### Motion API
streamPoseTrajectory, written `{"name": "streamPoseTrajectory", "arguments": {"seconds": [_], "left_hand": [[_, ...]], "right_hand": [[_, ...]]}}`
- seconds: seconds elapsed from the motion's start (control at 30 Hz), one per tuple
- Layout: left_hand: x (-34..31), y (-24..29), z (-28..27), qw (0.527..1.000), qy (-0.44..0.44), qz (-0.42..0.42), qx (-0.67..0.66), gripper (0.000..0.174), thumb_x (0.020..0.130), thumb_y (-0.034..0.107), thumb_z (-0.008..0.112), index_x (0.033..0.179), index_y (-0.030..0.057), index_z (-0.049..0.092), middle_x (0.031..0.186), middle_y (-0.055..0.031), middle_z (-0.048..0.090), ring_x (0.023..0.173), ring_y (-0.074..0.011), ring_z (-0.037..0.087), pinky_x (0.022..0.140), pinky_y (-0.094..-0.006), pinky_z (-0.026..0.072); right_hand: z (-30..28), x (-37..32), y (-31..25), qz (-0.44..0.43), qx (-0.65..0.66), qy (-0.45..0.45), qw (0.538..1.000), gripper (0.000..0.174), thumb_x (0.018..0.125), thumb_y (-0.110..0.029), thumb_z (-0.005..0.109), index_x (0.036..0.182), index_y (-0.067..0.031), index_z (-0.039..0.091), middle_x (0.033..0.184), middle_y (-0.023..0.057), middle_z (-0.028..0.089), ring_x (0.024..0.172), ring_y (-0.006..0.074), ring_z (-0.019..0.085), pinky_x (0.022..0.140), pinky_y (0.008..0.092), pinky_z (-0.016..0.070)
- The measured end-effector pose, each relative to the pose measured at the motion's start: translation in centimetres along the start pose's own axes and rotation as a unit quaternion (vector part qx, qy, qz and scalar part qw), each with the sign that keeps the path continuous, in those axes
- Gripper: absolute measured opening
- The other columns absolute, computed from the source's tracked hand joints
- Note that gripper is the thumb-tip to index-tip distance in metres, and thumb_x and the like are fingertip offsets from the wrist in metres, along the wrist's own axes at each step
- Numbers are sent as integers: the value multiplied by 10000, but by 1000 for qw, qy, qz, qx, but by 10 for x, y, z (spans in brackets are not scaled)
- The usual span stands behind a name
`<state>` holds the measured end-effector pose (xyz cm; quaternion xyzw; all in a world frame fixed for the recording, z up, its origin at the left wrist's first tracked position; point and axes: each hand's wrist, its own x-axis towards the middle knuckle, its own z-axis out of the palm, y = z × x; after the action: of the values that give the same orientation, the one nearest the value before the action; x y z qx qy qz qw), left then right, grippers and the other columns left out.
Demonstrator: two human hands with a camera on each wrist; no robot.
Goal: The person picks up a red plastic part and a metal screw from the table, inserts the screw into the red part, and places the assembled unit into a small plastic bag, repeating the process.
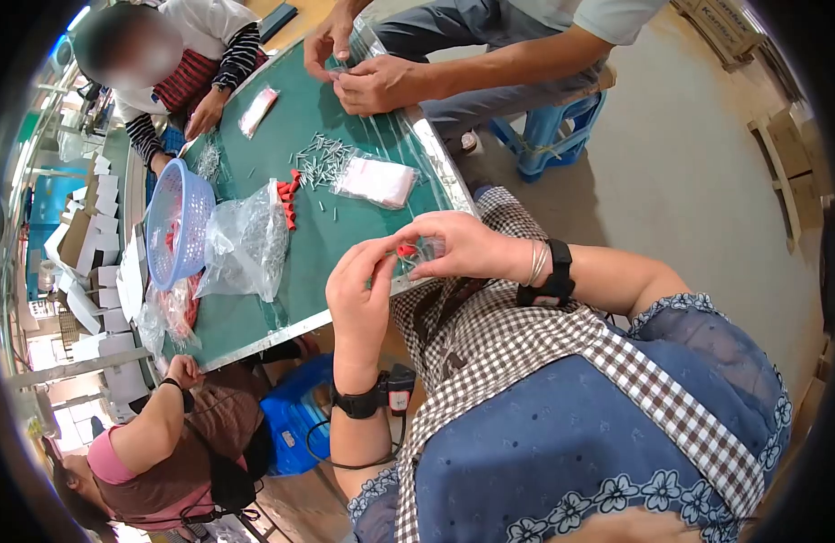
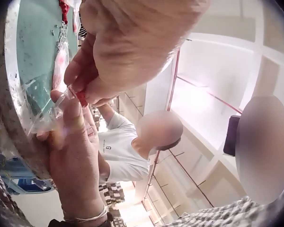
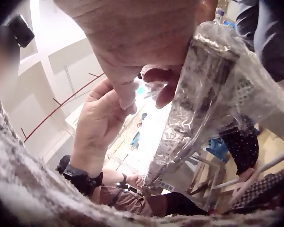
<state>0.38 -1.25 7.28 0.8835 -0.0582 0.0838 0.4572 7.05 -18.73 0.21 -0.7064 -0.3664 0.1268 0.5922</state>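
Held close together over the table's near edge are my left hand (image 1: pixel 356 285) and right hand (image 1: pixel 463 246). A small red piece (image 1: pixel 406 250) shows between them; in the left wrist view, the left fingertips pinch this red piece (image 2: pixel 82 98). The right hand (image 2: pixel 75 153) grips a clear plastic bag (image 2: pixel 49 113), its thumb near the red piece. In the right wrist view the crinkled bag (image 3: pixel 199 104) hangs beside the right hand (image 3: pixel 137 38), with the left hand (image 3: pixel 95 125) opposite. What lies inside the closed fingers is hidden.
On the green table (image 1: pixel 318 262) lie metal screws (image 1: pixel 320 161), red cones (image 1: pixel 288 206), a packet stack (image 1: pixel 379 181), a large clear bag (image 1: pixel 246 242) and a blue basket (image 1: pixel 178 224). Another person's hands (image 1: pixel 372 81) work across the corner; two more people sit around the table.
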Motion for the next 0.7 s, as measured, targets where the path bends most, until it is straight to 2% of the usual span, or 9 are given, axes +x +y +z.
{"name": "streamPoseTrajectory", "arguments": {"seconds": [0.03,0.27,0.37,0.47,0.53,0.57,0.63,0.67,0.7], "left_hand": [[-1,-3,0,1000,-6,12,5,198,860,-46,609,1045,-10,670,931,-77,684,779,-145,639,693,-271,516],[1,2,7,995,-6,66,68,210,843,-60,610,1035,10,658,935,-88,680,768,-164,623,694,-268,503],[2,0,9,987,-36,105,114,202,832,-67,614,1009,21,658,981,-96,676,741,-174,609,657,-270,490],[-1,2,7,995,-17,76,61,186,820,-46,642,992,25,656,961,-86,655,701,-154,581,609,-267,467],[-7,2,6,993,17,9,116,171,806,-6,685,971,20,649,928,-76,619,670,-135,555,572,-269,452],[-8,4,8,993,17,9,117,171,806,-6,685,971,20,649,928,-76,619,670,-135,555,572,-269,452],[-12,11,17,991,10,-45,127,180,793,31,723,957,12,649,888,-70,590,648,-126,532,565,-264,450],[-13,13,22,991,12,-46,128,180,793,31,723,957,12,649,888,-70,590,648,-126,532,565,-264,450],[-13,13,26,992,17,-74,103,177,797,45,726,955,13,652,905,-71,591,662,-128,547,572,-261,455]], "right_hand": [[1,0,1,-3,7,4,1000,441,749,-242,791,1129,-69,648,969,90,652,917,268,626,806,354,498],[2,0,2,10,-14,-3,1000,434,744,-238,795,1116,-69,649,961,89,650,916,267,626,802,353,498],[3,1,4,-13,-19,16,1000,444,742,-239,796,1124,-68,646,962,91,649,916,269,626,804,354,498],[1,1,3,-4,-6,12,1000,445,742,-244,796,1121,-64,647,966,96,647,914,270,626,809,357,498],[0,1,0,-3,-4,17,1000,458,737,-236,796,1132,-61,642,959,93,643,913,265,627,813,352,501],[1,0,-1,-4,-4,18,1000,458,737,-236,796,1132,-61,642,959,93,643,913,265,627,813,352,501],[2,0,-3,3,-31,38,999,476,747,-230,777,1167,-66,622,962,100,637,906,275,629,800,362,506],[1,1,-4,2,-31,36,999,476,747,-230,777,1167,-66,622,962,100,637,906,275,629,800,362,506],[0,3,-5,-19,-79,49,996,485,754,-226,765,1186,-70,609,969,105,634,901,284,629,789,370,509]]}}
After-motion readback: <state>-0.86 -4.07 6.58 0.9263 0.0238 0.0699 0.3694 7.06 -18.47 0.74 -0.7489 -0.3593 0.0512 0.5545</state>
